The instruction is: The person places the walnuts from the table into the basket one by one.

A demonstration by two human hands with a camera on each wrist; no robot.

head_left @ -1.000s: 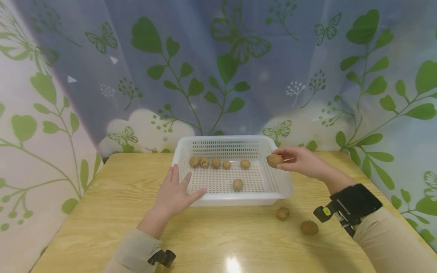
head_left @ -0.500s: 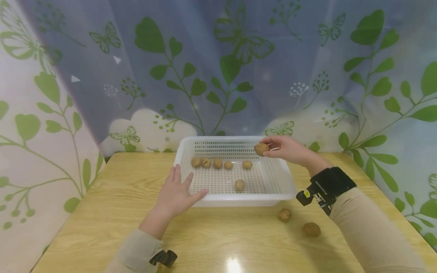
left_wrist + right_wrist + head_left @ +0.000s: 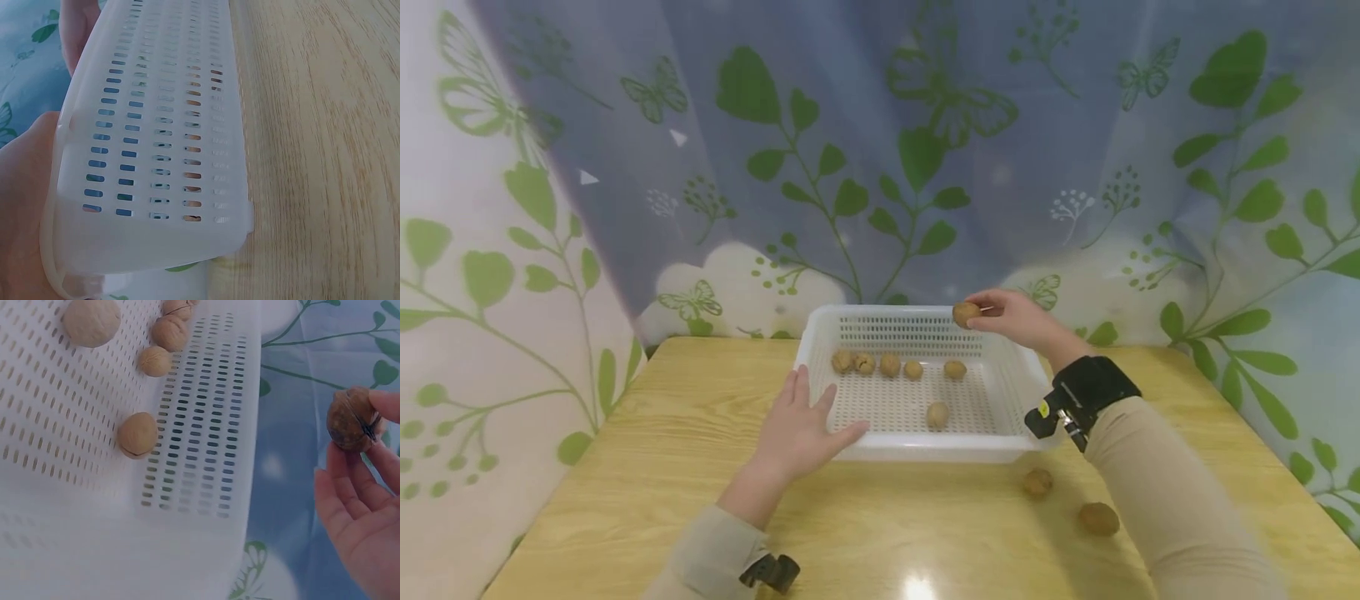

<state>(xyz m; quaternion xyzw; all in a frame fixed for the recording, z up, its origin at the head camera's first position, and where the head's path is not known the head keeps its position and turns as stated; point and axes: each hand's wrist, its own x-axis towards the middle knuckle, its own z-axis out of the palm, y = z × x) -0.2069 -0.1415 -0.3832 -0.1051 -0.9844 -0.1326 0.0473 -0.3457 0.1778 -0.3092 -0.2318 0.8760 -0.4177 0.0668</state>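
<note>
Basically a mid-carry step, it seems: the R hand [image 3: 1018, 321] pinches a walnut [image 3: 966, 314] btwn thumb & fingers, held up by the far rim of the white basket [image 3: 925, 442], right of that rim's middle; can't tell if it's just inside or just past it. L hand [image 3: 801, 429] has fingers straight & spread at the basket's left rim, nr the near-left corner, prob. steadying it. Inside, a row of 4 walnuts [image 3: 890, 364] runs along the far wall from the far-left corner; a 5th walnut [image 3: 955, 369] sits apart to their right, a 6th walnut [image 3: 937, 415] toward the near wall. Next move prob. calls for lowering the held nut w/o clipping the rim, then a gentle release. Gap btwn 4th & 5th looks tight; more room btwn 5th & the right wall. Curtain [image 3: 865, 100] hangs close behind the worktop [image 3: 700, 408]'s far edge, so little reach that way. Wrist cam [image 3: 1043, 419] overlaps the basket's right rim in head view, so watch that edge. Off the basket's near-right corner: one loose walnut [image 3: 1037, 482], plus another walnut [image 3: 1099, 518] beside the R sleeve [image 3: 1165, 483].
</note>
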